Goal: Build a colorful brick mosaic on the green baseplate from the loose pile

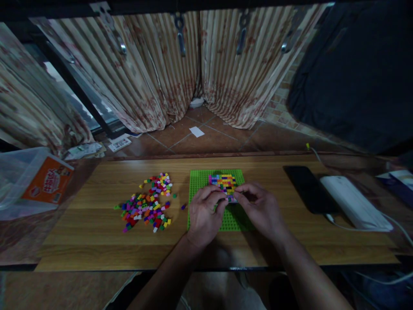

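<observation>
A green studded baseplate (200,177) lies on the wooden table, bearing a patch of small multicoloured building bricks (226,178) set in rows. My left hand (206,211) reaches over the plate's left side, thumb and index finger pinched at the patch's near edge. From the right, my right hand (260,206) meets the same edge with its thumb and index finger closed together. The fingers of both hands cover part of the near rows. Whatever is between the fingertips is too small and hidden to make out.
Left of the baseplate is a heap of loose bricks (145,209), with a few strays beside it. A black phone (309,189) and a white power bank (351,202) with a cable lie at right. A clear plastic bin (19,206) with an orange label stands at far left.
</observation>
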Demonstrator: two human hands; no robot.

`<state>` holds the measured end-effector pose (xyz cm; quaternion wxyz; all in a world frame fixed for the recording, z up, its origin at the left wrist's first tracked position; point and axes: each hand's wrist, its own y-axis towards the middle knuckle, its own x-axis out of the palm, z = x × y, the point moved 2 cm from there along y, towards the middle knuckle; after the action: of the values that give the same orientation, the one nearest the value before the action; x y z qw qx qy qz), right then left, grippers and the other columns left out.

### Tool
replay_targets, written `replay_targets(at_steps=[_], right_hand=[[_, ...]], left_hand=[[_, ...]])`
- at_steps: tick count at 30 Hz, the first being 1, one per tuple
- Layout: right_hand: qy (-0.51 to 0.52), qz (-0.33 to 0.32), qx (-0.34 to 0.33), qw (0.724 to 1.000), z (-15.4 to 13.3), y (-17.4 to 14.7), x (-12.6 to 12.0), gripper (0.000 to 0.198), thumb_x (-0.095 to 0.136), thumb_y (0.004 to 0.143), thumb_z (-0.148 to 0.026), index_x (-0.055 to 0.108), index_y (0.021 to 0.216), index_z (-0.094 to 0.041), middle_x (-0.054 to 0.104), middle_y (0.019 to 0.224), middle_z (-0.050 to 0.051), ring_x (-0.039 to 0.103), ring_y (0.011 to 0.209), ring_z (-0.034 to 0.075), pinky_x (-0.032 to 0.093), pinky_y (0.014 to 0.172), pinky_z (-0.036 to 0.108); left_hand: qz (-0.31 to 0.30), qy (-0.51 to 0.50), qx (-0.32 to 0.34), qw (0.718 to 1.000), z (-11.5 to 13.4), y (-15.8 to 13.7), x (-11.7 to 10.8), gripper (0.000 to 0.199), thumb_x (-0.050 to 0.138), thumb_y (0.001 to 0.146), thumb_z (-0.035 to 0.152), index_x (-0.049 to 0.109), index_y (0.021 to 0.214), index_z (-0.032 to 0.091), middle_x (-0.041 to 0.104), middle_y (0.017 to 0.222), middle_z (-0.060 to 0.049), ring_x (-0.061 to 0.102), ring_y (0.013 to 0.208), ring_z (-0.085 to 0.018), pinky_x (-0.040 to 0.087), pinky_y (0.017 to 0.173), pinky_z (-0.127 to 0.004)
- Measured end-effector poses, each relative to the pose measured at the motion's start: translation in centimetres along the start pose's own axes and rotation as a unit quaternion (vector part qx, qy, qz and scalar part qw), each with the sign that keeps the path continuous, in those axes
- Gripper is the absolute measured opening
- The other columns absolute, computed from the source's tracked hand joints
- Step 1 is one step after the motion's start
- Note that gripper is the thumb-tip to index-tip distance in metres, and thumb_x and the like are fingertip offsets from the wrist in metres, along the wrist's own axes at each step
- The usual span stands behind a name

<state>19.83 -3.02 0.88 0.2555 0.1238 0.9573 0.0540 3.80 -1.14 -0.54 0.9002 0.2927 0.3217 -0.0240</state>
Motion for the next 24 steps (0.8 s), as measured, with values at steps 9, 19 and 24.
replay_targets(at_steps=[9, 19, 24], right_hand=[[-0.033, 0.003, 0.076, 0.997, 0.6, 0.0, 1.1, 0.025, 0.067, 0.074, -0.043, 0.062, 0.086, -0.021, 0.067, 0.086, 0.004, 0.059, 0.071, 0.019, 0.044, 0.065, 0.032], [-0.044, 0.018, 0.082, 0.996, 0.3, 0.2, 1.1, 0.026, 0.068, 0.069, -0.044, 0.064, 0.082, -0.021, 0.067, 0.079, 0.002, 0.06, 0.069, 0.019, 0.044, 0.064, 0.031], [-0.05, 0.022, 0.092, 0.994, 0.5, 0.1, 1.3, 0.026, 0.068, 0.069, -0.043, 0.064, 0.082, -0.022, 0.066, 0.076, 0.002, 0.058, 0.064, 0.018, 0.044, 0.062, 0.03]], left_hand=[[-0.011, 0.003, -0.009, 1.0, 0.1, 0.1, -0.1, 0.016, 0.069, 0.081, 0.016, 0.065, 0.096, 0.021, 0.069, 0.101, -0.004, 0.064, 0.097, -0.02, 0.053, 0.088, -0.036], [-0.027, 0.007, -0.008, 1.0, 0.1, 0.0, 0.0, 0.016, 0.066, 0.083, 0.016, 0.063, 0.099, 0.02, 0.068, 0.105, -0.005, 0.062, 0.102, -0.022, 0.051, 0.09, -0.038], [-0.035, 0.009, -0.009, 0.999, 0.2, 0.0, 0.0, 0.016, 0.065, 0.084, 0.016, 0.063, 0.099, 0.02, 0.068, 0.106, -0.005, 0.061, 0.102, -0.022, 0.051, 0.091, -0.038]])
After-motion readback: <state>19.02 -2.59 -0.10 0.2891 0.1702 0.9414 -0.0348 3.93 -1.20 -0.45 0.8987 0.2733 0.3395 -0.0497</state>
